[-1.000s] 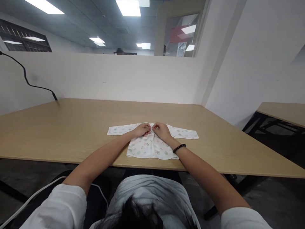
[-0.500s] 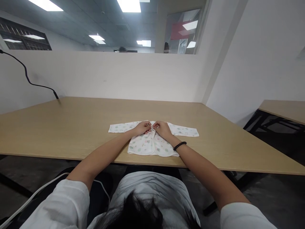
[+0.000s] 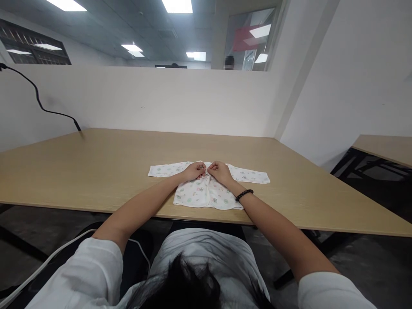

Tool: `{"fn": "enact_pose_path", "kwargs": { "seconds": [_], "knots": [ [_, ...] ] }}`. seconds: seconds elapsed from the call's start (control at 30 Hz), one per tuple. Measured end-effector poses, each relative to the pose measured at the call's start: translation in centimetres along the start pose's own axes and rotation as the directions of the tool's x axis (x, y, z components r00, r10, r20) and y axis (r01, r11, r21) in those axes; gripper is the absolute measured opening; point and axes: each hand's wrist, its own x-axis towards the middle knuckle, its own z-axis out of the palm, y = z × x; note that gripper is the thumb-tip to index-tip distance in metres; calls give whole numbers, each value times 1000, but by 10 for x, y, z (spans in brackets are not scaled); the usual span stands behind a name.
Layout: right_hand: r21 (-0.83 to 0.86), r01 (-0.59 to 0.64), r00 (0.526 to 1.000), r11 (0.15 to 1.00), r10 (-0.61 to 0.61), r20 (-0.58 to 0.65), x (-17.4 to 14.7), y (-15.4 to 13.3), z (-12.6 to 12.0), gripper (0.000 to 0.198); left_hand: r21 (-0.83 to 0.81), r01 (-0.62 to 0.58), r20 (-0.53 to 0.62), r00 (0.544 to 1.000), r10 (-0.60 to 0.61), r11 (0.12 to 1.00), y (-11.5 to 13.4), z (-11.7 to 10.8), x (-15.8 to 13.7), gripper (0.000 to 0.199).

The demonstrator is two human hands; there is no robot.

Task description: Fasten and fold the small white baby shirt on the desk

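A small white baby shirt [image 3: 193, 195] with a printed pattern lies on the wooden table [image 3: 112, 163], its sleeves stretched out to both sides and its hem toward me. My left hand [image 3: 194, 171] is closed on the shirt's front edge near the neckline. Close beside it, my right hand [image 3: 220, 172] pinches the other side of the front opening. The fingertips of both hands nearly meet at the middle of the chest. Whatever small fastening may lie between them is too small to make out. A dark bead bracelet [image 3: 244, 195] circles my right wrist.
A white partition [image 3: 180, 101] rises behind the table. At the far left, a black gooseneck stand [image 3: 48, 111] reaches down to the table's back corner. A second table [image 3: 386, 146] stands to the right. A white cable [image 3: 51, 259] runs past my left side.
Both hands stay at the shirt's neckline, with only slight finger movement; the right fingers have drawn a little closer to the left. The view has shifted slightly.
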Motion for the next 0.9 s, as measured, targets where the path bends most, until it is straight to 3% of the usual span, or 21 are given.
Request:
{"fn": "enact_pose_path", "kwargs": {
  "seconds": [0.27, 0.7, 0.9],
  "knots": [
    [-15, 50, 999, 999, -50, 4, 2, 2, 1, 5, 9, -5, -9, 1000, 5, 1000, -1, 1, 0, 8],
    [-181, 288, 958, 940, -279, 71, 0, 3, -3, 11, 44, 8, -27, 1000, -7, 999, 0, 3, 1, 4],
    [-203, 327, 944, 923, -309, 118, -1, 2, -3, 9, 69, 34, -46, 998, -31, 997, -6, 2, 5, 20]
  ]
}}
